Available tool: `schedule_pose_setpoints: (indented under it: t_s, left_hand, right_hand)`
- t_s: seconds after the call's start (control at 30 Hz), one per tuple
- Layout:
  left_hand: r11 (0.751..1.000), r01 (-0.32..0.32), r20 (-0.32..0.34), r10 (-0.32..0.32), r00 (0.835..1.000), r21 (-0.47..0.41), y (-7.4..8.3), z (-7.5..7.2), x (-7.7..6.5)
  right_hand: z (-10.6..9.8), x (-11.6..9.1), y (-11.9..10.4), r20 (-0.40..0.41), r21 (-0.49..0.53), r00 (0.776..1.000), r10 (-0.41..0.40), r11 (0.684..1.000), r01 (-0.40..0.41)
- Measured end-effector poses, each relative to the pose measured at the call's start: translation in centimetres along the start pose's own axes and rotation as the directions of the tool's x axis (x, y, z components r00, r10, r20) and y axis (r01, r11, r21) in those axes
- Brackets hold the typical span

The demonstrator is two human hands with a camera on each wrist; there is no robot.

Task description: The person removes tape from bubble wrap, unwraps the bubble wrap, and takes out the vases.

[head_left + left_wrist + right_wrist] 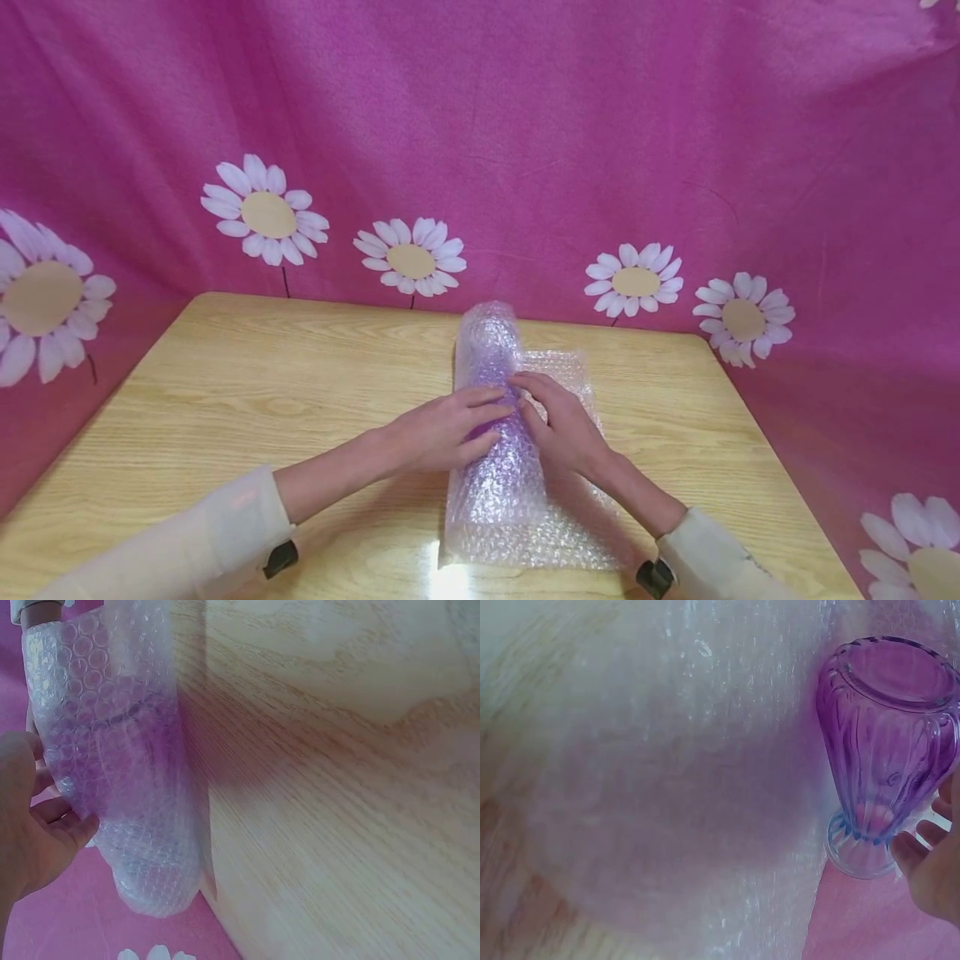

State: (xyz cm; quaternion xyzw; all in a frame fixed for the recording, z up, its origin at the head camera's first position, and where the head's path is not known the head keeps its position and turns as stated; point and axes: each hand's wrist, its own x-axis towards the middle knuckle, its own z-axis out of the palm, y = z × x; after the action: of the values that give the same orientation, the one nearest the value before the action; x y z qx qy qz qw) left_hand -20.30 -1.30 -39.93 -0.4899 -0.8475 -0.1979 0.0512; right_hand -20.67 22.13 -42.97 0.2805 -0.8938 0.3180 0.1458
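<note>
A purple glass vase (889,750), fluted, with a bluish foot, lies on its side in bubble wrap (495,492). In the right wrist view its near side looks uncovered; from above, only its purple tint shows through the wrap. My left hand (446,429) rests on the roll from the left, fingers spread over the wrap. In the left wrist view its thumb touches the film (127,765). The right hand (566,425) sits against the roll's right side, its fingers bent loosely and fingertips beside the vase. Whether it pinches the wrap's edge cannot be told.
A flat stretch of wrap extends on the table to the right of the roll and in front of it. The wooden table (300,367) ends at a pink cloth (525,167) with printed daisies, behind and on both sides. The roll's far end is near the back edge.
</note>
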Motion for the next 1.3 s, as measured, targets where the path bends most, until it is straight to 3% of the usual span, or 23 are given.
schedule_pose_setpoints:
  t_s: [0.2, 0.43, 0.6, 0.9, 1.3]
  left_hand:
    - [0.999, -0.032, -0.022, 0.032, 0.999, -0.034, -0.5, -0.1, -0.3]
    - [0.997, -0.036, 0.046, 0.039, 0.998, -0.069, -1.2, -0.5, -0.9]
    - [0.994, -0.06, 0.054, 0.065, 0.996, -0.086, -1.8, -0.9, -1.6]
    - [0.991, -0.044, 0.053, 0.051, 0.997, -0.126, -2.2, -1.3, -2.4]
    - [0.99, 0.009, 0.081, 0.002, 0.997, -0.142, -2.4, -1.9, -3.3]
  right_hand:
    - [0.3, 0.1, -0.1, 0.013, 0.025, 1.0, -0.003, 1.0, 0.003]
    - [0.6, 0.4, -0.4, 0.015, 0.032, 1.0, -0.013, 0.999, 0.012]
    - [1.0, 0.8, -0.8, 0.029, 0.016, 0.999, -0.042, 0.999, 0.042]
    - [1.3, 1.8, -1.5, 0.046, -0.01, 0.997, -0.064, 0.998, 0.065]
    - [1.5, 2.7, -2.4, 0.042, -0.039, 0.988, -0.15, 0.988, 0.152]
